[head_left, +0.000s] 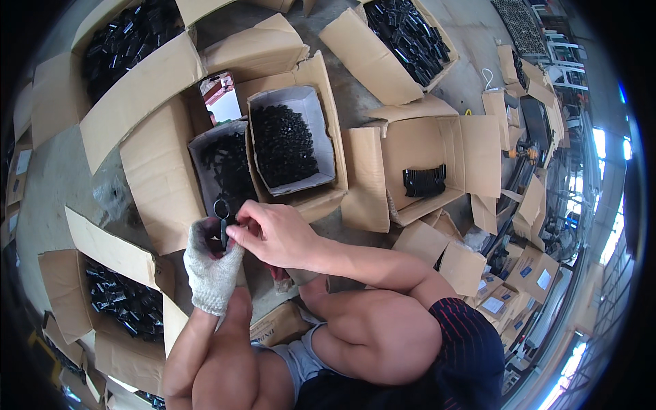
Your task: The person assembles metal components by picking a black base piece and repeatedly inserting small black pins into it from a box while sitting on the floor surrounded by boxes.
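My left hand (214, 265), in a whitish knit glove, is closed around a slim black part with a round ring at its top (222, 209). My bare right hand (277, 234) meets it from the right, thumb and fingertips pinched at the part's side. Whether a separate small piece sits between those fingertips is hidden. Just beyond my hands, a grey-lined small box (197, 145) holds loose black pieces (229, 160). Beside it stands another small box (326, 130), filled with tiny black pieces (283, 147). Both sit inside a large open carton (160, 174).
A phone with a lit screen (221, 99) leans in the large carton. Cartons of black parts (130, 44) stand at upper left, upper middle (410, 44) and lower left (123, 294). To the right, an open carton (424, 137) holds a neat row of black parts (424, 182).
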The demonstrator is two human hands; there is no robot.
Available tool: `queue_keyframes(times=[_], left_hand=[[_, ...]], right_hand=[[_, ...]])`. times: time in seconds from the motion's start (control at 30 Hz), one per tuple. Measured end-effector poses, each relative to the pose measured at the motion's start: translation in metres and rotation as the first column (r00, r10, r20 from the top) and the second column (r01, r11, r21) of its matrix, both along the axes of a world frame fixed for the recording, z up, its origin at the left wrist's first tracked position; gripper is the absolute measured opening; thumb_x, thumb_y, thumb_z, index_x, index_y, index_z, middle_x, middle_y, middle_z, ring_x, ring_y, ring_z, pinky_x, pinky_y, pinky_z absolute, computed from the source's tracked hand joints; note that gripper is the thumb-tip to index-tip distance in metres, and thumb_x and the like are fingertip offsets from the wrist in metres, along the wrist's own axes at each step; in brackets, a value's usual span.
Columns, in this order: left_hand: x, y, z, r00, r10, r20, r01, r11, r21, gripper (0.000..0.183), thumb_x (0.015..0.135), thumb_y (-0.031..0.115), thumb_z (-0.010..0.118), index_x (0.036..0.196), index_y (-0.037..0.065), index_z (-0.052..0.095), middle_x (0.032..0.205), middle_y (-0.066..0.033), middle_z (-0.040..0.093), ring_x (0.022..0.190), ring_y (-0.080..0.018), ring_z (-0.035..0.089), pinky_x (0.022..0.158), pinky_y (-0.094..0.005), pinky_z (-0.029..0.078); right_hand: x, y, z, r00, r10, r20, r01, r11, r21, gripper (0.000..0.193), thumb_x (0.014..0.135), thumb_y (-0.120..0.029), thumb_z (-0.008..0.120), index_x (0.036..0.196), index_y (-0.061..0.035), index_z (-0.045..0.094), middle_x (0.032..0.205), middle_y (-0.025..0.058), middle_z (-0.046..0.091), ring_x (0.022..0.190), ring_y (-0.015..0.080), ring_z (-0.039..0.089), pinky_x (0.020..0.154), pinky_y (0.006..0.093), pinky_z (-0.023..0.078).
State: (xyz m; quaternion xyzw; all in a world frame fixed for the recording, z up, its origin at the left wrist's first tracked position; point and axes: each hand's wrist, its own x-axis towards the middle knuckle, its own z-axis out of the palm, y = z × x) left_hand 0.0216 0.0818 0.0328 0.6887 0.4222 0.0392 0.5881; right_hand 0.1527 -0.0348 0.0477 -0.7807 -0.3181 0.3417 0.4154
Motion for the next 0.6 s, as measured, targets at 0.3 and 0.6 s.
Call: queue_keyframes(times=[0.3,0.6], left_hand=[[-0.015,0.03,0.012,0.972,0.199,0.127,-0.135,0.91,-0.391,0.037,0.088,0.002,0.074,0.122,0.003,0.061,0.097,-0.0057,0.067,0.076,-0.01,0.062,0.071,-0.0265,0.054],[-0.126,0.155,0.0,0.814,0.291,0.502,-0.416,0.896,0.157,0.037,0.101,0.033,0.058,0.117,-0.001,0.057,0.099,-0.0097,0.065,0.085,-0.0219,0.065,0.067,-0.0325,0.054]], right_hand=[[0.038,-0.049,-0.01,0.965,-0.258,-0.04,0.255,0.965,-0.069,0.035,0.104,-0.027,0.062,0.082,-0.002,0.073,0.08,0.0096,0.075,0.07,0.015,0.069,0.065,0.0364,0.053],[0.149,-0.295,-0.069,0.612,-0.179,0.77,0.779,0.301,-0.55,0.032,0.093,-0.03,0.071,0.113,-0.006,0.066,0.113,0.019,0.07,0.106,0.0376,0.068,0.091,0.0517,0.053]])
